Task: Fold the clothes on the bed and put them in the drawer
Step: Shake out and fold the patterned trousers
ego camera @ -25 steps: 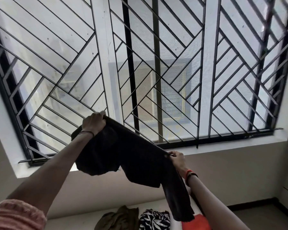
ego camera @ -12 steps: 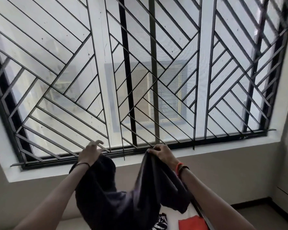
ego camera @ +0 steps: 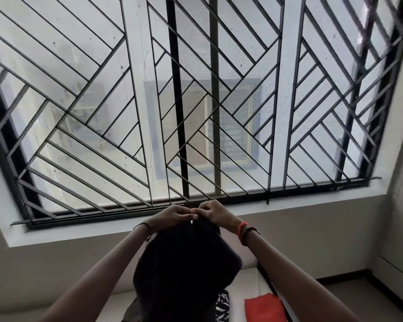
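Observation:
A black garment hangs doubled over in front of me, above the bed. My left hand and my right hand meet at its top edge, fingertips touching, each pinching the cloth. The garment's lower part runs out of the frame at the bottom. Behind it on the white bed lie a black-and-white patterned cloth and a red-orange cloth. No drawer is in view.
A large window with a black diagonal grille fills the wall ahead, above a white sill. The bed's dark edge runs along the right. Grey floor lies to the right of the bed.
My hands came down and together, from holding the garment spread wide to joining its two top corners. The garment now hangs folded in half.

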{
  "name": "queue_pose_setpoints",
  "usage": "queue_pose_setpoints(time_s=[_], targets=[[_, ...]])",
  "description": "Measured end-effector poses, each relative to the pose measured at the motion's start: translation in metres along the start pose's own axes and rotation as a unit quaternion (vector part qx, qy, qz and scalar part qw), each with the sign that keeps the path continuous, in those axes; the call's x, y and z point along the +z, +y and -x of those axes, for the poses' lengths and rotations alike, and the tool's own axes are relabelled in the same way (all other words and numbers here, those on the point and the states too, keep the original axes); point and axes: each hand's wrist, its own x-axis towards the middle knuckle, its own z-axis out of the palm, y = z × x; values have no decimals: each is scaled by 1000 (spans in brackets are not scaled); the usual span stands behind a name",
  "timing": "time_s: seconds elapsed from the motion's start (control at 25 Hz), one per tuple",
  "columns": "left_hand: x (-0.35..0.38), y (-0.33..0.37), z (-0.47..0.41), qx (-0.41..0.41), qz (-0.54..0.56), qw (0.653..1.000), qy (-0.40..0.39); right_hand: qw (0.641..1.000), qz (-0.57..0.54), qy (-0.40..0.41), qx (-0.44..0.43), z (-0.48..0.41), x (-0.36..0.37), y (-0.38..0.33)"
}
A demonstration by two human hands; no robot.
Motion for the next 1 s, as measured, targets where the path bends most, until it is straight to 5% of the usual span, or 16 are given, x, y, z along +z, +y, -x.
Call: queue_pose_setpoints(time_s=[0.32, 0.56, 0.8, 1.0], targets=[[6, 18, -3, -48, -29, 997, -59, 999, -1, -36, -2, 17, -15, 5], [-2, 34, -12, -26, -191, 975, -110, 971, -124, -166, 122, 44, -28, 27], [-12, 45, -15, -22, -401, 913, 69, 952, -197, -163, 165, 52, -26, 64], [-15, 52, -20, -9, -453, 874, 178, 954, -212, -151, 150, 57, -20, 79]])
